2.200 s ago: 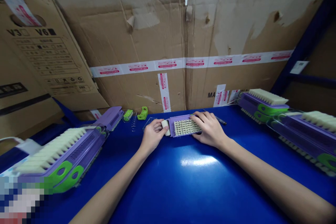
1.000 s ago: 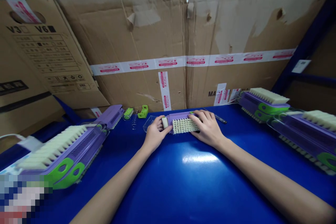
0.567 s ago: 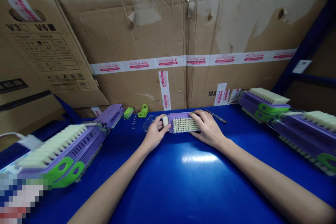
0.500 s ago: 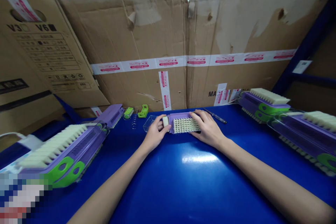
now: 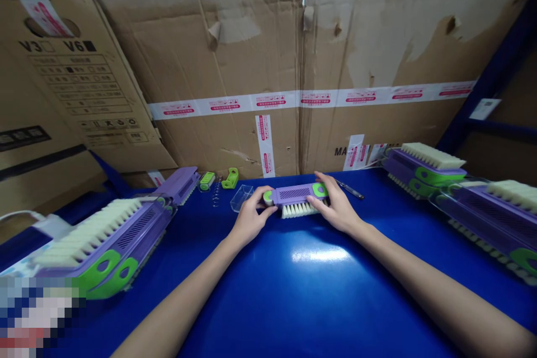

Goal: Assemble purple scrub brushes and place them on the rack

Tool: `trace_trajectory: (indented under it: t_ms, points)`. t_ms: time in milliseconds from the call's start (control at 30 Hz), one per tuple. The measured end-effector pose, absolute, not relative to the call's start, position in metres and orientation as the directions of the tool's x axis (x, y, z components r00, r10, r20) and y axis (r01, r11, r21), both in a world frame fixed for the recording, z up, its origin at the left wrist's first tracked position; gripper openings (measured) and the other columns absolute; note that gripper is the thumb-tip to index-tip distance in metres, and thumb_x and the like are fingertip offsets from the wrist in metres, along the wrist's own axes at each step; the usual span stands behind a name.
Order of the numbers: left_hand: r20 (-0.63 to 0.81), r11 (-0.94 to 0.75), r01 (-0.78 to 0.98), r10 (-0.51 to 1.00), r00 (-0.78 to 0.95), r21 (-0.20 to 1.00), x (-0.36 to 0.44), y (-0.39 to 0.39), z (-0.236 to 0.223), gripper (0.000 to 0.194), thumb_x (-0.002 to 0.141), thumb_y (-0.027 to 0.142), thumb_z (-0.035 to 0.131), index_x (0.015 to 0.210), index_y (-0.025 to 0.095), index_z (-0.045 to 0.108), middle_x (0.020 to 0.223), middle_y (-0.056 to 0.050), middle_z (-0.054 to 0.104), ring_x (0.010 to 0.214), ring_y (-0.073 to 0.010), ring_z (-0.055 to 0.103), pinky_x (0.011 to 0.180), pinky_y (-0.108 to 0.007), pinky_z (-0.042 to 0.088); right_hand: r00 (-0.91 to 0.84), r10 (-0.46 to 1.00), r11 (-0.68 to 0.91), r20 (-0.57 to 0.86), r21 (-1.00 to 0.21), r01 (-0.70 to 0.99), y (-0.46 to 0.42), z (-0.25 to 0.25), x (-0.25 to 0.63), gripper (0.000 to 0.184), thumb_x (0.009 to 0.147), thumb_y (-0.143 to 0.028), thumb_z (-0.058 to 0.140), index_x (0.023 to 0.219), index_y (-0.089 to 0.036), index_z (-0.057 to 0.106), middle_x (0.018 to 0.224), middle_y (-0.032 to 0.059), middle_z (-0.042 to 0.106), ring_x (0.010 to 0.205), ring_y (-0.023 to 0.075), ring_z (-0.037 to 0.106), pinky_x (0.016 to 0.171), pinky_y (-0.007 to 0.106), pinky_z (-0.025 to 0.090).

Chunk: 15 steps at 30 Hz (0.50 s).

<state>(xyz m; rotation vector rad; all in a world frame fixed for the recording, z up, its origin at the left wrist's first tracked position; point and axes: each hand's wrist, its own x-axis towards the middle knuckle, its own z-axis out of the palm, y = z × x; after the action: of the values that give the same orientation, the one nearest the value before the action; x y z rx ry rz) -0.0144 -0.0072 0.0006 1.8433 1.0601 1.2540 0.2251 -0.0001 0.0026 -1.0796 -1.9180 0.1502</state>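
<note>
Purple-and-green plastic brush (image 5: 293, 194) w/ cream bristles gripped btwn L hand (image 5: 250, 215) & R hand (image 5: 338, 205)

Brush is at far middle of glossy blue bench (image 5: 319, 302), slotted purple top up, bristles down; can't tell if they touch the surface. L hand clamped on brush's L end, thumb in front, around small green-topped off-white end piece (image 5: 268, 197). R hand clamped on opp. end, thumb on near side, beside green holed tab (image 5: 319, 190).

Just L of L hand: clear plastic box (image 5: 242, 198). Further L: coiled metal spring (image 5: 217, 193), lime-green plastic bracket (image 5: 230, 179), small green-and-white block (image 5: 207, 181) & flat purple plastic plate (image 5: 180, 185). Thin dark pen-like tool (image 5: 351, 189) lies near R hand, on its far side. More purple-and-green brushes, cream-bristled: L stack (image 5: 136, 232), far R stack (image 5: 405, 163), near R stack (image 5: 478, 207). Upright brown cardboard (image 5: 230, 67) w/ red-on-white printed tape (image 5: 243, 103) behind.
</note>
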Motion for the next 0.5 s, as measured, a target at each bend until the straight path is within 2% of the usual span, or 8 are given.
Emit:
trace_trajectory:
  t_ms: [100, 200, 333, 500]
  points:
    - [0.378, -0.419, 0.213, 0.902, 0.209, 0.883, -0.013, -0.011, 0.002, 0.035, 0.075, 0.024, 0.064, 0.108, 0.022, 0.053, 0.111, -0.005, 0.06, 0.103, -0.0192, 0.059, 0.09, -0.035, 0.05, -0.177, 0.775, 0.578, 0.607, -0.566, 0.587, 0.001, 0.003, 0.225, 0.052, 0.082, -0.049, 0.057, 0.123, -0.018, 0.05, 0.117, 0.0122, 0.06, 0.108, 0.0273, 0.058, 0.093, 0.043, 0.046]
    - [0.298, -0.326, 0.117, 0.932, 0.208, 0.938, -0.012, -0.013, 0.005, 0.039, 0.073, 0.034, 0.068, 0.107, 0.02, 0.054, 0.111, -0.006, 0.061, 0.107, -0.0215, 0.058, 0.092, -0.038, 0.049, -0.149, 0.763, 0.588, 0.629, -0.58, 0.565, 0.001, 0.003, 0.226, 0.042, 0.079, -0.049, 0.06, 0.109, -0.019, 0.057, 0.106, 0.0098, 0.064, 0.098, 0.026, 0.061, 0.085, 0.039, 0.049]
    - [0.153, -0.15, -0.034, 0.966, 0.21, 0.988, -0.013, -0.013, 0.01, 0.042, 0.081, 0.052, 0.054, 0.104, 0.017, 0.06, 0.112, -0.01, 0.064, 0.11, -0.024, 0.057, 0.097, -0.041, 0.045, -0.144, 0.741, 0.608, 0.656, -0.566, 0.556, -0.001, 0.004, 0.226, 0.036, 0.08, -0.047, 0.06, 0.103, -0.019, 0.058, 0.101, 0.009, 0.065, 0.092, 0.0248, 0.062, 0.08, 0.037, 0.049]
    - [0.046, -0.007, -0.149, 0.964, 0.263, 0.989, -0.016, -0.011, 0.015, 0.039, 0.079, 0.045, 0.061, 0.103, 0.015, 0.062, 0.111, -0.011, 0.066, 0.107, -0.0235, 0.06, 0.102, -0.042, 0.041, -0.127, 0.744, 0.606, 0.656, -0.582, 0.542, -0.001, 0.004, 0.225, 0.035, 0.08, -0.046, 0.061, 0.101, -0.018, 0.057, 0.1, 0.0086, 0.064, 0.092, 0.0247, 0.062, 0.08, 0.036, 0.049]
